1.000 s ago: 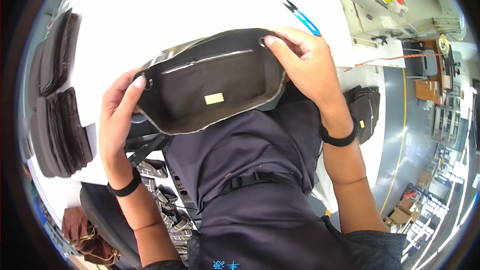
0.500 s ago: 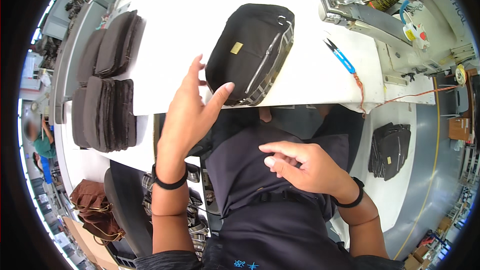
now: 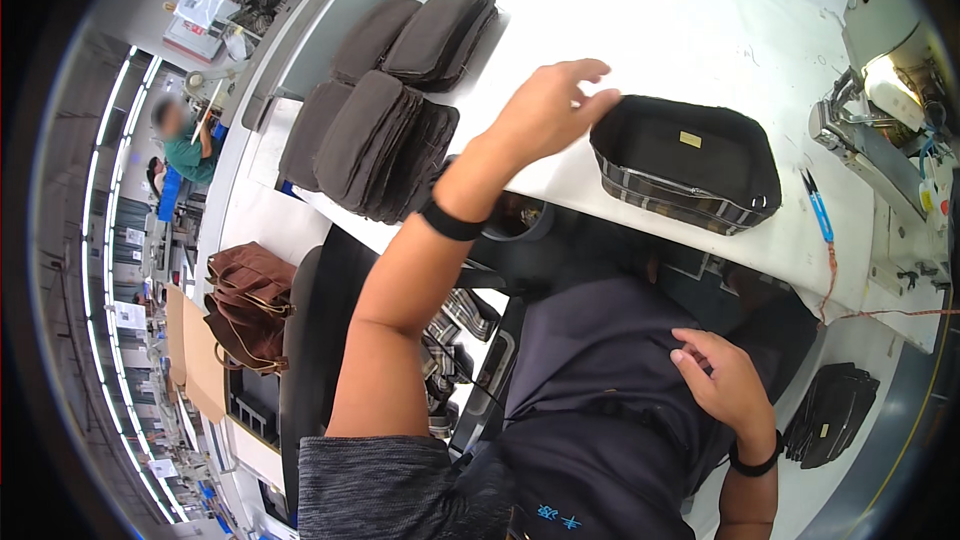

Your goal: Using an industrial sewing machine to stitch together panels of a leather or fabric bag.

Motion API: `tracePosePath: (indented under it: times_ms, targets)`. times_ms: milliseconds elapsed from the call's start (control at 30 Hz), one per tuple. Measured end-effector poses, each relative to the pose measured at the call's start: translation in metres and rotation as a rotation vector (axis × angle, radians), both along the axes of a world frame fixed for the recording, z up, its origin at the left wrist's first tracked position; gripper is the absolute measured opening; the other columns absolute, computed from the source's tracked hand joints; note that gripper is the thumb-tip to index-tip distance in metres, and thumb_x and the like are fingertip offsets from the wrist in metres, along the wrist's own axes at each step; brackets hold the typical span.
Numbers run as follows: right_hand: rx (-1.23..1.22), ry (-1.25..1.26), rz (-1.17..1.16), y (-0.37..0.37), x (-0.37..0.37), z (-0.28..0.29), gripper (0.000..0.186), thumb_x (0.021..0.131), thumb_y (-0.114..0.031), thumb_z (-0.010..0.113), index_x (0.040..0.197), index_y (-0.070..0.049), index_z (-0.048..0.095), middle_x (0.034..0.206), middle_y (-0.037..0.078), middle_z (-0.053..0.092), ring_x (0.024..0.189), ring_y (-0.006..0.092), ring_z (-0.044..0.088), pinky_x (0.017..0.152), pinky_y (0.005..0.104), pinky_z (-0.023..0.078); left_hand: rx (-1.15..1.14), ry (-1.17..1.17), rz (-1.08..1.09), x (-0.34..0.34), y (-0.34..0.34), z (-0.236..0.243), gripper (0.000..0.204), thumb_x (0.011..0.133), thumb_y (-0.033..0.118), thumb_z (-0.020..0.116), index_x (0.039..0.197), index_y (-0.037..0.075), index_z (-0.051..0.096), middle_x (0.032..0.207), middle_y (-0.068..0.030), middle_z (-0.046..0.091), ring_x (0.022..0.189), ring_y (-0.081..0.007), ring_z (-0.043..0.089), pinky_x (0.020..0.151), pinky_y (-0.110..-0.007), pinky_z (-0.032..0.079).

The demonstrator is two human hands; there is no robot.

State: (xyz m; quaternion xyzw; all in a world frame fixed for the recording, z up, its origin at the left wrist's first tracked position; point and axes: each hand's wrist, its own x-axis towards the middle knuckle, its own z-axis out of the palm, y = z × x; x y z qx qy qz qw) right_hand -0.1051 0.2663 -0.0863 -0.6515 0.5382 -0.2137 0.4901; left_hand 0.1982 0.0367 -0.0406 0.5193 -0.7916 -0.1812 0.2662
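Observation:
A black fabric bag body (image 3: 686,162) with a small yellowish label inside and a plaid side wall lies at the front edge of the white table. Just past its left rim is my left hand (image 3: 545,112), fingers and thumb apart, holding nothing; whether the thumb touches the rim I cannot tell. My right hand (image 3: 727,380) hovers over the dark apron on my lap, loosely curled with thumb and forefinger apart and nothing visible in it. Blue thread snips (image 3: 818,208) lie right of the bag, tied to an orange cord.
Stacks of dark brown fabric pieces (image 3: 372,140) stand on the table's left. At the right is a sewing machine (image 3: 885,130). Below it, dark pieces (image 3: 832,415) rest on a lower white surface. A brown bag (image 3: 250,305) sits left of me; a co-worker (image 3: 185,145) is farther off.
My view has swung left. The bag body has turned, so its plaid side now faces me. My left hand remains near its left rim; my right hand stays over my lap.

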Motion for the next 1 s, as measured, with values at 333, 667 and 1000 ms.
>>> tracePosePath:
  times_ms: [333,667,1000]
  targets:
    - [0.034,-0.039,0.071,-0.001,-0.005,-0.013,0.032,0.097,-0.017,0.072,0.123,0.001,0.07,0.095,0.015,0.072,0.082,0.026,0.071,0.077,0.0353,0.057,-0.274,-0.585,0.628,0.232,0.087,-0.006,0.04,0.102,0.014,0.059,0.141,0.009,0.062,0.138,-0.0179,0.064,0.132,-0.0388,0.056,0.112,-0.046,0.045]
    - [-0.053,-0.007,0.148,0.008,-0.003,-0.01,0.032,0.096,-0.019,0.072,0.122,0.0,0.07,0.094,0.017,0.072,0.084,0.0324,0.072,0.077,0.0391,0.057,-0.266,-0.945,0.425,0.233,0.102,0.003,0.047,0.095,0.003,0.053,0.141,-0.008,0.052,0.132,-0.0259,0.064,0.115,-0.0404,0.067,0.095,-0.046,0.057]
    - [-0.133,-0.023,0.153,0.032,-0.017,-0.024,0.031,0.098,-0.021,0.069,0.121,0.0,0.07,0.093,0.017,0.072,0.084,0.0353,0.07,0.081,0.044,0.056,-0.163,-0.886,0.355,0.237,0.101,0.024,0.053,0.09,-0.004,0.047,0.143,-0.003,0.053,0.135,-0.026,0.065,0.118,-0.0429,0.066,0.102,-0.048,0.053]
